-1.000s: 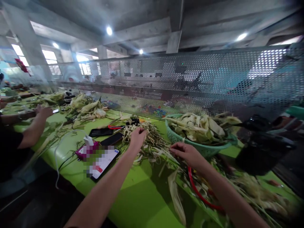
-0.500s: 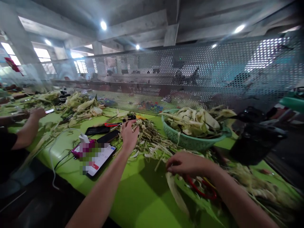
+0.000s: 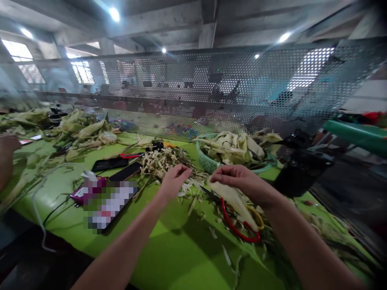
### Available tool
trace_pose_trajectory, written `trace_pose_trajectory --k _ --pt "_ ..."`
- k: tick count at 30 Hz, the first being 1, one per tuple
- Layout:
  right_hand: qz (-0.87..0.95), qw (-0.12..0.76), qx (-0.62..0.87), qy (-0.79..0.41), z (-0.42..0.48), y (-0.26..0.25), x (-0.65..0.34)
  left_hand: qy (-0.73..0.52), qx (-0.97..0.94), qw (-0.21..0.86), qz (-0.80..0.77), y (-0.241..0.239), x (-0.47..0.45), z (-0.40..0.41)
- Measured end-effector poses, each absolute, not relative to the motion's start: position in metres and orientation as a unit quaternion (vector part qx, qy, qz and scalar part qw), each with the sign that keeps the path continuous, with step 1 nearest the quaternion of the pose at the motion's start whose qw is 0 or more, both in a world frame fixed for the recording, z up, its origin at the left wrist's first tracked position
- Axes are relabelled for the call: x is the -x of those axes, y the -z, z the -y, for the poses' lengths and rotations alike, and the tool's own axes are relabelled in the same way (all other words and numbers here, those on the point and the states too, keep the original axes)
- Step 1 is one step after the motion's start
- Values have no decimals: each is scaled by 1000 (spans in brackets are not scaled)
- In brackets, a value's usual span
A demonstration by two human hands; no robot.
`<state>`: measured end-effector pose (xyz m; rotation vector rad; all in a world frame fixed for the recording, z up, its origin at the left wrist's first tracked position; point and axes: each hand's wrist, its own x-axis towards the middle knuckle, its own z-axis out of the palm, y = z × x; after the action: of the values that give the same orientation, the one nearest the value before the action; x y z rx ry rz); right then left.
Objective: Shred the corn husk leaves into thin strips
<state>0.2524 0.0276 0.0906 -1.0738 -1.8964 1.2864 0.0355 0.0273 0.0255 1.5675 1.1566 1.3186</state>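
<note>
A pale strip of corn husk [image 3: 234, 200] hangs from my right hand [image 3: 244, 181], pinched between thumb and fingers. My left hand [image 3: 175, 181] is to its left, above the table, with thumb and fingertips drawn together; whatever they hold, if anything, is too small to make out. Beyond my left hand lies a heap of small dry husk pieces [image 3: 160, 161]. Below the hanging husk, scissors with red and yellow handles [image 3: 225, 215] rest on the green table [image 3: 172, 249], partly covered by it. White scraps [image 3: 187, 187] lie scattered between the hands.
A green basket [image 3: 207, 161] full of husks stands behind my right hand, a black container [image 3: 298, 173] to its right. Phones [image 3: 125, 172], a purple tissue pack [image 3: 89, 189] and a cable lie left. A person's arm [image 3: 7, 157] shows at the far left. A perforated screen [image 3: 181, 80] runs behind.
My left hand has come back from the heap of husk pieces toward my right hand. My right hand has lifted the husk up and forward, uncovering more of the scissors. The view has turned right.
</note>
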Motion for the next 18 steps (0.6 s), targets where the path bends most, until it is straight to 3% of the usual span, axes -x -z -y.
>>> trace_pose_trajectory --k 6,18 --pt "673 451 359 -464 -24 -90 -245 -488 -600 513 -373 -34 -41 -15" --pt "645 484 356 -472 -29 -59 -218 -507 -600 521 -334 -7 -58 -28"
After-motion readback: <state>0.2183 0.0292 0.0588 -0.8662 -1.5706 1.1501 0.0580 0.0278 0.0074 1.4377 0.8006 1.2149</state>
